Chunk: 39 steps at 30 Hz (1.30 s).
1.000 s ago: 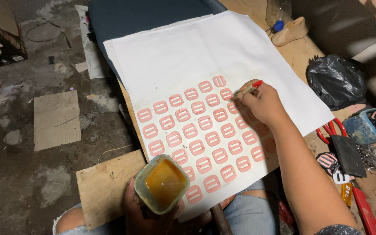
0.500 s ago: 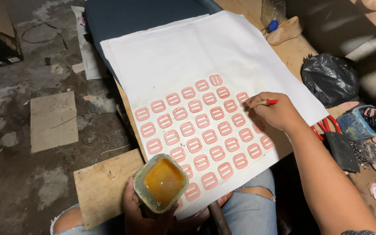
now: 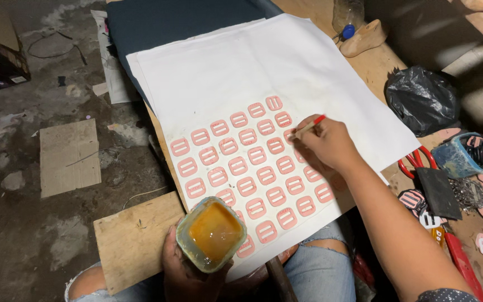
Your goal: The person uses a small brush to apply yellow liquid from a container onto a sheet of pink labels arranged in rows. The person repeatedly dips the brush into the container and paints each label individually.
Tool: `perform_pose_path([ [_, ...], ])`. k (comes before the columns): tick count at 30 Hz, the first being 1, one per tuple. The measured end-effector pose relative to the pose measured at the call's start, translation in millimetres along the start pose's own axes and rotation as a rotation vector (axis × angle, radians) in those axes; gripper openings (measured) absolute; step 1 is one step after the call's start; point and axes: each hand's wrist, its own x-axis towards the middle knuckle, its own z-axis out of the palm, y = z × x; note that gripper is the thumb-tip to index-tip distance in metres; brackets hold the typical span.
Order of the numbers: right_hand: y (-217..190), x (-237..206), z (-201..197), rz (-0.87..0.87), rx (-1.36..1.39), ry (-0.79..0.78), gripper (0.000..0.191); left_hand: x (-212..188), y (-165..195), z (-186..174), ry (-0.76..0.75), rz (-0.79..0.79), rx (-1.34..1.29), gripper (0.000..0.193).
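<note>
Two hands at work over white sheet bearing rows of pink buckle-shaped pieces. Right hand: fingers pinched on thin red-tipped brush, tip touching upper right piece. Left hand: fingers wrapped under square pot of amber glue, at sheet's near edge, above wooden board.

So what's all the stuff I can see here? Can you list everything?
pink buckle pieces: many, pink, in rows on the white sheet
white sheet: one, white, over the board
glue tub: one, amber glue inside, bottom centre
brush: one, red-tipped, over the pieces
black bag: one, black, right
scissors: one, red handles, right
left hand: holds the glue tub
right hand: holds the brush
</note>
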Motion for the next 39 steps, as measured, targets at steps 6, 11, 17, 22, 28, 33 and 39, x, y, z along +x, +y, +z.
perform_pose_path([
  [6,12,10,-4,-0.077,0.115,0.157,0.010,-1,8,-1,0.071,-0.062,-0.014,0.107],
  [11,20,11,8,-0.127,0.106,0.082,0.009,-3,6,-2,0.054,-0.020,0.057,0.110],
  [17,12,-3,19,-0.016,-0.038,0.211,0.014,-5,2,0,0.107,-0.052,0.030,0.114],
  [22,6,-25,34,-0.161,-0.064,0.214,0.016,-5,7,-4,0.103,-0.099,0.062,0.114],
  [28,4,-26,30,-0.084,0.103,0.065,0.016,-3,6,-3,0.107,-0.085,0.084,0.114],
  [33,0,-7,35,-0.047,-0.122,0.196,0.019,-5,5,-3,0.107,-0.097,0.078,0.114],
  [39,-19,12,40,-0.157,-0.338,0.160,0.024,-6,3,-3,0.114,-0.112,0.074,0.114],
])
